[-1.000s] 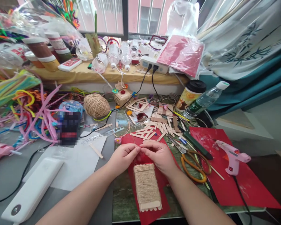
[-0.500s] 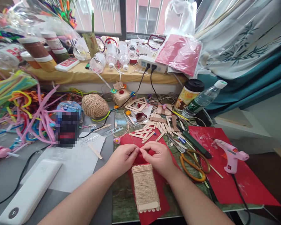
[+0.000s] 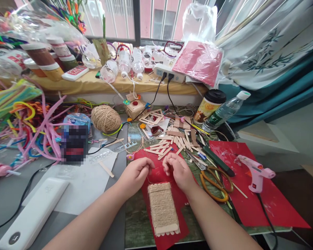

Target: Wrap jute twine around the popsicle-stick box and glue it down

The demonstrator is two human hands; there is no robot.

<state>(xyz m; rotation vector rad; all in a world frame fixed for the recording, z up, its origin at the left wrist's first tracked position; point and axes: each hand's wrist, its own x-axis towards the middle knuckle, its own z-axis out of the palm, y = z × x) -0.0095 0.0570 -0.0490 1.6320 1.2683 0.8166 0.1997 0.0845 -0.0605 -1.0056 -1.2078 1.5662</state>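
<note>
My left hand [image 3: 138,173] is closed, with thumb and forefinger pinched together on a thin strand of twine [image 3: 148,180] that hangs in a curve beneath the fingers. To its right, my right hand [image 3: 179,171] is apart from it, fingers loosely bent and separated, holding nothing that I can see. Just below both hands lies a small panel of craft sticks wrapped in twine [image 3: 163,205]; the rounded stick ends stick out at its near edge. It rests on a red sheet of paper [image 3: 182,222]. Where the strand joins the panel is unclear.
Loose craft sticks [image 3: 169,142] are heaped beyond my hands. Scissors [image 3: 216,184] and a pink glue gun [image 3: 255,172] lie at right, near a bottle [image 3: 225,111] and paper cup [image 3: 210,106]. Left are a twine ball [image 3: 106,118], pipe cleaners [image 3: 45,128] and a white power bank [image 3: 33,213].
My hands were together with fingertips meeting above the panel. Now they have parted, the right one moving rightward and loosening its fingers. The panel has hardly moved.
</note>
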